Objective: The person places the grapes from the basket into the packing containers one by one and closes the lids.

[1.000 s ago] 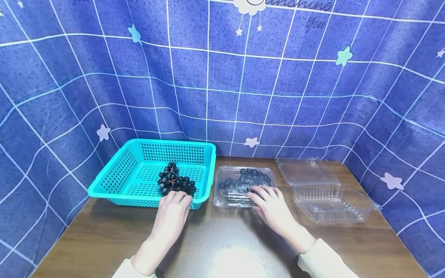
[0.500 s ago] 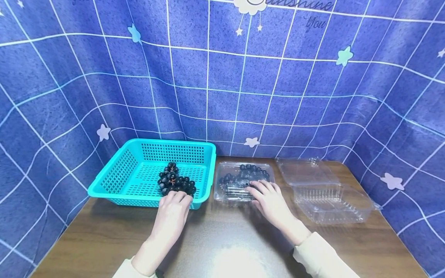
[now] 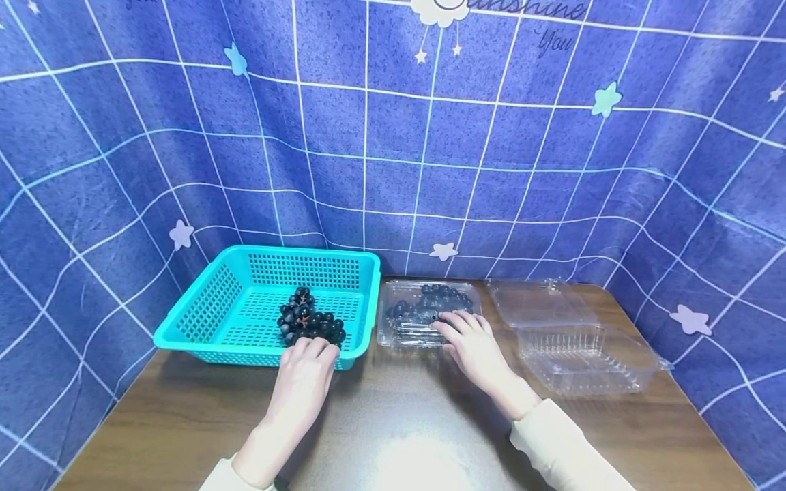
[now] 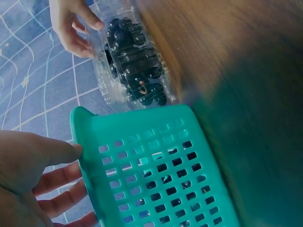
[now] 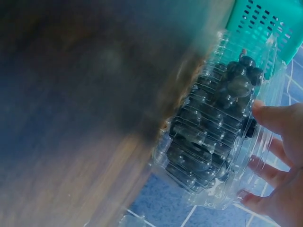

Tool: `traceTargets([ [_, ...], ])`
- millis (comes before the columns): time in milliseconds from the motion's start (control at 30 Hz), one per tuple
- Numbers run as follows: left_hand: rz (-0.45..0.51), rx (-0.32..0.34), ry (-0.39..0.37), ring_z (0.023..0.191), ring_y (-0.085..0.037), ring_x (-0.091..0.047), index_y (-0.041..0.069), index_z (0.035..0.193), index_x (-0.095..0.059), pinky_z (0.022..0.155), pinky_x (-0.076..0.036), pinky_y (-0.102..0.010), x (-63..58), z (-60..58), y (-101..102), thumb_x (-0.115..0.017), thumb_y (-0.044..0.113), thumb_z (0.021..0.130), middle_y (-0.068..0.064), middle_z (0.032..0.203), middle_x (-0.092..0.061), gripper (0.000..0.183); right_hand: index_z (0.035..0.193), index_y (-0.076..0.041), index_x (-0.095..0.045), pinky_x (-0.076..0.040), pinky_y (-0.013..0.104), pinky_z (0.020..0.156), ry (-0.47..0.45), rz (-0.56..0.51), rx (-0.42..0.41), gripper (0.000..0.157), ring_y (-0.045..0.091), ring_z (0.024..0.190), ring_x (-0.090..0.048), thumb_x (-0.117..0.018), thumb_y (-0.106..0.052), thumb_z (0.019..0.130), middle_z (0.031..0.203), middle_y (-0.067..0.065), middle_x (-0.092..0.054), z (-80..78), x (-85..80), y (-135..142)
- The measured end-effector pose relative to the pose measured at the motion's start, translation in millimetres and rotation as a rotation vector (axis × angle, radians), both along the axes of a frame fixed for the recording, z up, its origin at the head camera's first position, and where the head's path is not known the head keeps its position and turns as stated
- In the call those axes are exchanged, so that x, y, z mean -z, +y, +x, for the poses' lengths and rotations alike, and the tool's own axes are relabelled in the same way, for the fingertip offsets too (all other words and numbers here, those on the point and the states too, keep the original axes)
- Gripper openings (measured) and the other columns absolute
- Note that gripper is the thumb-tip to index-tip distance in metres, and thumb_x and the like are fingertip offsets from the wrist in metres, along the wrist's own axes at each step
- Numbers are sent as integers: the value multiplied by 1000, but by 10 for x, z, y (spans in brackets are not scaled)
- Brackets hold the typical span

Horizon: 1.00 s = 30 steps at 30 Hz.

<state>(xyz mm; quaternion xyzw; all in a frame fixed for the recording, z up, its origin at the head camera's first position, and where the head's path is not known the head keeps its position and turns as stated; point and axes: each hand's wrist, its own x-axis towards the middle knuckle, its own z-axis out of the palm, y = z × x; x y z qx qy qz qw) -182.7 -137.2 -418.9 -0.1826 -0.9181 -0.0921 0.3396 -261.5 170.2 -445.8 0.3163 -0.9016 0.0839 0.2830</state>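
A teal plastic basket [image 3: 187, 335] stands at the left, with dark grapes [image 3: 307, 320] on stems inside its right half. My left hand [image 3: 307, 375] grips its front rim, fingers over the top and thumb against the outer edge in the left wrist view. Right of the basket lies a clear plastic clamshell box [image 3: 393, 337], lid down over a bunch of dark grapes [image 5: 203, 127]. On the lid's front right part rest the fairly straight fingers of my right hand [image 3: 475, 351]; its thumb touches the near side in the right wrist view.
A second clear clamshell box [image 3: 589, 361] stands at the right with its lid folded back towards the curtain. The blue gridded curtain [image 3: 393, 170] closes off the back and both sides of the brown wooden table [image 3: 381, 423].
The grape-filled clamshell box has slid back towards the curtain, my right hand moving along with it. My left hand and the basket have stayed in place.
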Motion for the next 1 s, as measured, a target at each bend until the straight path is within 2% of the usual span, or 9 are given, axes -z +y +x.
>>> traceTargets([
  [133, -1, -8, -8, 86, -25, -55, 13, 87, -65, 75, -46, -46, 1, -5, 1, -71, 7, 77, -1, 88, -62, 13, 120, -19, -60, -38, 58, 97, 8, -13, 1, 50, 31, 118, -51, -75, -15, 73, 127, 5, -58, -50, 10, -9],
  [400, 9, -4, -20, 87, -24, -54, 13, 86, -65, 76, -45, -46, 3, -2, -5, -71, 5, 76, -1, 88, -62, 15, 118, -17, -60, -40, 58, 94, 38, -9, -1, 49, 30, 115, -52, -75, -15, 71, 124, 6, -59, -136, -1, -37],
  [1000, 11, -25, -60, 89, -25, -53, 12, 87, -64, 78, -44, -47, -13, 2, 21, -68, 8, 80, -1, 88, -61, 10, 120, -16, -59, -40, 56, 96, -10, 15, 43, 50, 29, 116, -51, -75, -14, 73, 126, 7, -58, -319, -46, -67],
])
